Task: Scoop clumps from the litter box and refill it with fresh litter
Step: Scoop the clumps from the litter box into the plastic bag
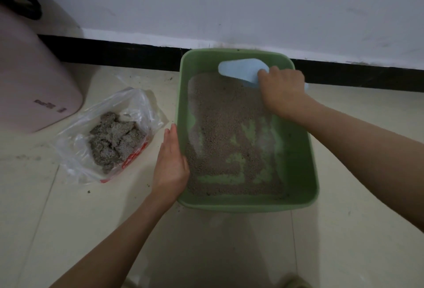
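A green litter box (300, 173) stands on the floor against the wall. A thin layer of brown-grey litter (224, 127) covers its bottom, with bare green patches near the front. My right hand (283, 90) is shut on a light blue scoop (241, 70), whose blade is at the box's far end, just above the litter. My left hand (171, 161) presses flat against the box's left rim, fingers together. To the left lies an open clear plastic bag (107, 136) holding several grey clumps (114, 140).
A pink rounded container (29, 76) with a black handle stands at the far left by the wall. A black baseboard (119, 53) runs behind the box. Loose litter grains speckle the pale tile floor (229, 241) around the bag and box.
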The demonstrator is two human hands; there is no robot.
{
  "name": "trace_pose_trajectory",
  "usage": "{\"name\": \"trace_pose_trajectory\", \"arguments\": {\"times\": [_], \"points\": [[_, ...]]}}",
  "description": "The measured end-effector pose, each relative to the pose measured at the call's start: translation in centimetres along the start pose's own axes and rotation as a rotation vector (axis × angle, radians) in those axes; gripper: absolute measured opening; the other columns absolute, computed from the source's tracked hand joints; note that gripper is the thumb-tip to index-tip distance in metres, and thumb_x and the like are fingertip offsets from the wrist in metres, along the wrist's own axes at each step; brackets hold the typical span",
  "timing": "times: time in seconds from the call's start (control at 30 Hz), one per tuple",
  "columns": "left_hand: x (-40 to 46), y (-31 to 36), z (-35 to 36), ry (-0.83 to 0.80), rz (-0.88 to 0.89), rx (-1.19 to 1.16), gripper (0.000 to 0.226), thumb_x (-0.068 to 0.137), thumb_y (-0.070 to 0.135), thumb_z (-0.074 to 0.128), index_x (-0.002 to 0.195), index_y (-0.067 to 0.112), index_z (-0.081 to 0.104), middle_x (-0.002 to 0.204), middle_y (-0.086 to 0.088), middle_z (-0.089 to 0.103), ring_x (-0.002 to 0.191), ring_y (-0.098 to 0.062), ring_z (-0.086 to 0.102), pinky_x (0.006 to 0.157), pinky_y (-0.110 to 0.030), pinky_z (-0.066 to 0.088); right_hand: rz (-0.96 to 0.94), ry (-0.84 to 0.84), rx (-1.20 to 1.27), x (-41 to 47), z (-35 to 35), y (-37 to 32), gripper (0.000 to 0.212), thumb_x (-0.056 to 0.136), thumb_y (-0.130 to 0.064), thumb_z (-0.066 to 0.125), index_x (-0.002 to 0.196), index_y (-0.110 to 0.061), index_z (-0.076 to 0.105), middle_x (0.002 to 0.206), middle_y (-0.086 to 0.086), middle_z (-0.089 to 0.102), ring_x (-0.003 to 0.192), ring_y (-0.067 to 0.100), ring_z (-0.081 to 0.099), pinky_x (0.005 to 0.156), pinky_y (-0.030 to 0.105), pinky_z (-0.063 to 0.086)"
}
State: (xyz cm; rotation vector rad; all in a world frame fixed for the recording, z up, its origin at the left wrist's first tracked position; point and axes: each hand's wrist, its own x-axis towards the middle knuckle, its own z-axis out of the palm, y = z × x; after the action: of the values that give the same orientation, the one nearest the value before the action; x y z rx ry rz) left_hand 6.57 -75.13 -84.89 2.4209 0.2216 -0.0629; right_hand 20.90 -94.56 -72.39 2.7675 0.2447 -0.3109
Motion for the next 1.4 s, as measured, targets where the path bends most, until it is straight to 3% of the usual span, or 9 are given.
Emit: {"name": "trace_pose_trajectory", "arguments": {"times": [0.27, 0.4, 0.53, 0.67, 0.83, 0.97, 1.17, 1.27, 1.4], "points": [[0.1, -0.3, 0.3, 0.014, 0.007, -0.025, 0.072, 0.087, -0.003, 0.039, 0.149, 0.011, 0.004, 0.157, -0.011, 0.010, 0.145, -0.020, 0.008, 0.113, -0.021, 0.005, -0.208, 0.089, -0.223, 2.6, 1.4, -6.7, 0.024, 0.095, -0.010, 0.045, 0.118, -0.005, 0.050, 0.112, 0.012, 0.055, 0.099, 0.027, 0.055, 0.072, 0.033, 0.041], [0.2, -0.3, 0.2, 0.016, 0.018, -0.051, 0.072, 0.086, -0.004, 0.039, 0.149, 0.010, 0.006, 0.156, -0.012, 0.011, 0.145, -0.020, 0.009, 0.115, -0.024, 0.007, -0.293, 0.047, -0.340, 2.2, 3.2, -8.7, 0.030, 0.093, -0.002, 0.044, 0.123, -0.003, 0.050, 0.116, 0.013, 0.059, 0.104, 0.030, 0.057, 0.065, 0.035, 0.039], [0.2, -0.3, 0.1, 0.010, 0.010, -0.058, 0.073, 0.086, -0.005, 0.040, 0.149, 0.010, 0.006, 0.156, -0.012, 0.011, 0.145, -0.021, 0.009, 0.116, -0.026, 0.008, -0.311, 0.015, -0.365, 0.5, 4.7, -7.5, 0.027, 0.089, 0.002, 0.045, 0.113, -0.003, 0.057, 0.108, 0.012, 0.063, 0.097, 0.030, 0.061, 0.059, 0.035, 0.041], [0.2, -0.3, 0.1, 0.006, 0.003, -0.049, 0.073, 0.087, -0.003, 0.039, 0.149, 0.012, 0.004, 0.157, -0.011, 0.010, 0.145, -0.020, 0.009, 0.117, -0.028, 0.010, -0.313, -0.111, -0.292, -2.0, 4.9, -5.4, 0.023, 0.092, 0.001, 0.045, 0.110, -0.005, 0.059, 0.105, 0.010, 0.064, 0.098, 0.029, 0.060, 0.069, 0.034, 0.048], [0.1, 0.1, 0.0, -0.001, -0.004, -0.055, 0.072, 0.089, -0.001, 0.039, 0.150, 0.014, 0.003, 0.157, -0.009, 0.009, 0.145, -0.021, 0.011, 0.118, -0.037, 0.014, -0.329, -0.212, -0.339, -4.3, 1.5, -0.9, 0.013, 0.094, -0.015, 0.050, 0.104, -0.013, 0.057, 0.070, -0.003, 0.045, 0.070, 0.016, 0.054, 0.061, 0.028, 0.040], [0.2, 0.0, 0.0, -0.006, 0.005, -0.051, 0.072, 0.088, -0.001, 0.039, 0.150, 0.015, 0.005, 0.157, -0.009, 0.011, 0.144, -0.022, 0.013, 0.117, -0.042, 0.018, -0.117, -0.147, -0.001, -3.1, -0.7, 2.6, 0.014, 0.088, -0.027, 0.053, 0.085, -0.013, 0.052, 0.063, -0.001, 0.044, 0.056, 0.014, 0.045, 0.061, 0.028, 0.041], [0.1, 0.0, 0.0, -0.003, 0.016, -0.018, 0.073, 0.088, -0.002, 0.039, 0.150, 0.012, 0.003, 0.157, -0.010, 0.009, 0.145, -0.019, 0.008, 0.118, -0.035, 0.011, 0.343, -0.329, 0.991, -0.9, 2.8, 3.9, 0.021, 0.092, -0.018, 0.048, 0.082, -0.001, 0.055, 0.059, 0.006, 0.046, 0.046, 0.014, 0.038, 0.044, 0.022, 0.032], [0.0, 0.1, -0.1, 0.000, 0.010, -0.019, 0.073, 0.088, -0.002, 0.038, 0.150, 0.012, 0.003, 0.157, -0.009, 0.009, 0.145, -0.019, 0.009, 0.118, -0.033, 0.012, 0.557, -0.400, 1.377, -1.1, 4.1, 2.8, 0.014, 0.094, -0.015, 0.044, 0.097, -0.002, 0.050, 0.064, 0.005, 0.042, 0.051, 0.011, 0.034, 0.045, 0.020, 0.025], [0.0, 0.2, -0.1, 0.001, 0.014, -0.027, 0.071, 0.089, -0.003, 0.038, 0.150, 0.012, 0.004, 0.157, -0.008, 0.009, 0.145, -0.019, 0.009, 0.118, -0.032, 0.012, 0.675, -0.416, 1.664, 0.1, 5.5, 2.0, 0.035, 0.096, -0.020, 0.045, 0.125, -0.002, 0.046, 0.070, 0.005, 0.046, 0.053, 0.011, 0.038, 0.035, 0.016, 0.030]]}}
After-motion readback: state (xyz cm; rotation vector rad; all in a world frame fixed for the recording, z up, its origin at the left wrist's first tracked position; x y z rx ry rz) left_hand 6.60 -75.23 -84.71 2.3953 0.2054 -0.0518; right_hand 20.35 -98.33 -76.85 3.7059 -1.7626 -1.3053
